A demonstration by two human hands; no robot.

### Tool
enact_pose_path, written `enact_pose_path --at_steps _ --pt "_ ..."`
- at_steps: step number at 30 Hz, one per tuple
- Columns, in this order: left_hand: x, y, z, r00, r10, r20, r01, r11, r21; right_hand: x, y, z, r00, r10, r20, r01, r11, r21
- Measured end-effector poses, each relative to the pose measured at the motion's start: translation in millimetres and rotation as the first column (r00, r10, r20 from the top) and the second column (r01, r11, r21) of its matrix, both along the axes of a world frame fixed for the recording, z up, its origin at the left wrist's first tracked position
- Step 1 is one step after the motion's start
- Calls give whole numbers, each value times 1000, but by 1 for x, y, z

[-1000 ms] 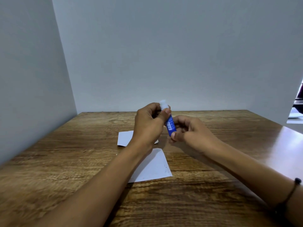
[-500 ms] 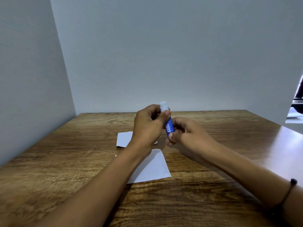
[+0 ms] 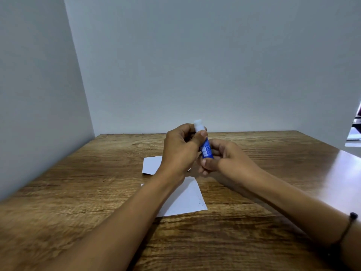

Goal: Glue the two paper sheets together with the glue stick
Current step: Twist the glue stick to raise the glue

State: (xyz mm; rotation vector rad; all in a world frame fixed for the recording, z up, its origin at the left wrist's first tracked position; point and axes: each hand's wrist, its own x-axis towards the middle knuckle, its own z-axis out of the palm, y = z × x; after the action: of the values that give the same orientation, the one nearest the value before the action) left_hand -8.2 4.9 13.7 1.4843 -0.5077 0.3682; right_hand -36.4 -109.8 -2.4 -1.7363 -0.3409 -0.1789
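A blue glue stick (image 3: 206,149) with a white top is held upright above the table between both hands. My left hand (image 3: 180,148) grips its upper part, thumb pressed just below the white top. My right hand (image 3: 222,158) holds its lower end. Two white paper sheets lie flat on the wooden table (image 3: 78,188) under my arms: a far sheet (image 3: 151,164) and a near sheet (image 3: 184,200), both partly hidden by my left forearm. The sheets lie apart from each other.
Grey walls close the table at the left and at the back. The table's right side shows a bright glare (image 3: 343,173). Beyond the right wall edge, part of another room shows (image 3: 354,132). A dark band circles my right wrist (image 3: 349,225).
Both hands and the glue stick stay almost in place; my right hand's fingers have shifted slightly around the stick's lower end.
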Motion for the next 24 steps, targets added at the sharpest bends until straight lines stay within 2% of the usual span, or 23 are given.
enact_pose_path --at_steps 3,5,7,11,15,17,21,24 --pt "1 1 0 1000 3 -9 -3 1000 -4 0 -2 -1 1000 -15 -5 15 999 -36" --pt "1 1 0 1000 6 -15 -6 1000 0 -1 -2 -2 997 -82 17 83 989 -126" --pt "0 1 0 1000 5 -18 -5 1000 -3 -1 -1 0 991 -129 42 134 979 -151" --pt "-1 0 2 1000 6 -9 -6 1000 -8 -3 -3 5 983 -172 64 179 976 -128" --pt "0 1 2 1000 13 -16 -13 1000 -12 -3 -2 4 995 -93 -40 94 995 27" --pt "0 1 1 1000 9 -20 -10 1000 -18 -2 -2 3 995 -94 -40 96 995 42" --pt "1 1 0 1000 6 -25 -6 1000 -20 -3 -3 1 990 -130 58 138 975 -173" --pt "2 0 -1 1000 5 -25 -5 1000 -17 -2 -3 2 985 -157 76 168 970 -174"
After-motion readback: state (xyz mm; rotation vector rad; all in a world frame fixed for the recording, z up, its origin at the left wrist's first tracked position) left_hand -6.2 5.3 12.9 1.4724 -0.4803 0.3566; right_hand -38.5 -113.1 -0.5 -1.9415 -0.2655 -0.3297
